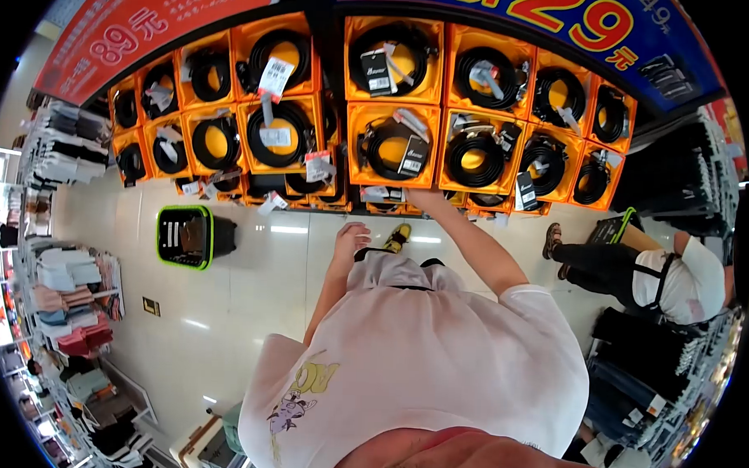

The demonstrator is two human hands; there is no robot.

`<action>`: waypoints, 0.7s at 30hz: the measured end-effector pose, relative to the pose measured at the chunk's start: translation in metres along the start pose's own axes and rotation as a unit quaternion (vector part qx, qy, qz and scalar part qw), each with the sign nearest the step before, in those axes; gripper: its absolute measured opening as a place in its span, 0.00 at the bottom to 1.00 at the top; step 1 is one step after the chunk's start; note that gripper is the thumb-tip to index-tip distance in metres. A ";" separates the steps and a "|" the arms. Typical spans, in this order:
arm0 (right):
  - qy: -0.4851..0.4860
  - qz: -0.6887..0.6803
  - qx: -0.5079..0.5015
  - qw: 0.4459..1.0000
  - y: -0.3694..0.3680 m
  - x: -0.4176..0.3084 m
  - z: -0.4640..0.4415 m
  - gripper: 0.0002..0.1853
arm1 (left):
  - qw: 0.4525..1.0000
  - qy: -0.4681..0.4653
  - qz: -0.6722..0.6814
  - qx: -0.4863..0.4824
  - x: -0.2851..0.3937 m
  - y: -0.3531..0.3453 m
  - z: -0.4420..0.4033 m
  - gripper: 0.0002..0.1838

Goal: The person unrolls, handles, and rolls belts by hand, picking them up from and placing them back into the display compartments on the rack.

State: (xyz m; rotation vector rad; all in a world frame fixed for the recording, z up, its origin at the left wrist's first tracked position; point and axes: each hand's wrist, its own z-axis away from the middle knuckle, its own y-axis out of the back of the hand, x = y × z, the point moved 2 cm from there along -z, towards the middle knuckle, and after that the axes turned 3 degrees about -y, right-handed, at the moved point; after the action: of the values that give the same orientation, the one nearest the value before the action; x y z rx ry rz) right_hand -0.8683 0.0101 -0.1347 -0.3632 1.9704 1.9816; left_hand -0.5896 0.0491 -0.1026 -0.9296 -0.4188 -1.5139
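My right hand (pixel 421 199) reaches forward to the lower edge of an orange box (pixel 354 169) on the display in front of me. Its fingers are hidden at the box's edge, so I cannot tell whether they grip anything. Inside that box lies a coiled black belt (pixel 373 155) with a black tag (pixel 413 156). Down by my waist, my left hand (pixel 354 238) hangs with loosely bent fingers apart and holds nothing. More orange boxes with coiled belts (pixel 476 173) stand in rows to both sides.
A black shopping basket with a green rim (pixel 208 238) stands on the floor at left. To the right are another person (pixel 674 282) and a second green-rimmed basket (pixel 612 227). Clothes racks (pixel 72 285) line both sides. A blue price sign (pixel 661 46) and a red one (pixel 151 28) top the display.
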 end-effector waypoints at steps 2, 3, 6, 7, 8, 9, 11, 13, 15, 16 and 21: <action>0.040 0.075 0.033 0.996 -0.004 -0.020 -0.012 0.13 | 1.000 -0.007 0.007 0.012 -0.015 0.013 0.028 0.16; 0.015 0.077 0.036 0.996 -0.014 -0.019 -0.017 0.18 | 1.000 -0.011 0.010 0.020 -0.022 0.022 0.042 0.17; -0.064 0.062 0.087 0.992 -0.012 -0.031 -0.043 0.25 | 0.997 0.002 0.030 0.076 -0.059 0.059 0.089 0.15; -0.069 0.042 0.178 0.981 -0.024 -0.021 -0.052 0.25 | 0.995 0.009 0.029 0.090 -0.067 0.066 0.098 0.15; -0.126 -0.017 0.068 0.990 -0.027 -0.015 -0.055 0.25 | 0.995 0.012 0.032 0.094 -0.075 0.074 0.108 0.15; -0.117 0.024 0.076 0.990 -0.026 -0.017 -0.053 0.24 | 0.994 0.016 0.035 0.098 -0.082 0.080 0.119 0.15; -0.139 0.088 -0.004 0.986 0.008 -0.044 -0.039 0.21 | 0.993 0.025 0.039 0.108 -0.091 0.089 0.140 0.15; -0.075 0.122 0.072 0.987 0.039 -0.064 -0.024 0.18 | 0.991 0.024 0.046 0.120 -0.089 0.091 0.150 0.15; -0.043 0.060 0.119 0.990 0.056 -0.071 -0.006 0.19 | 0.991 0.013 0.056 0.120 -0.086 0.095 0.156 0.15; -0.075 0.022 0.082 0.994 0.067 -0.080 0.003 0.19 | 0.991 0.009 0.061 0.120 -0.084 0.097 0.158 0.14; -0.125 -0.290 0.163 0.935 0.106 -0.149 0.073 0.21 | 0.997 -0.014 0.037 0.059 -0.063 0.101 0.141 0.15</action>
State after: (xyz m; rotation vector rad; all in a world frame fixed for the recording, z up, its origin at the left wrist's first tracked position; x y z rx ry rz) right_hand -0.7710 0.0768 0.0230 -0.5085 1.7263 1.2445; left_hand -0.4550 0.1754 -0.0897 -0.8644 -0.4831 -1.3944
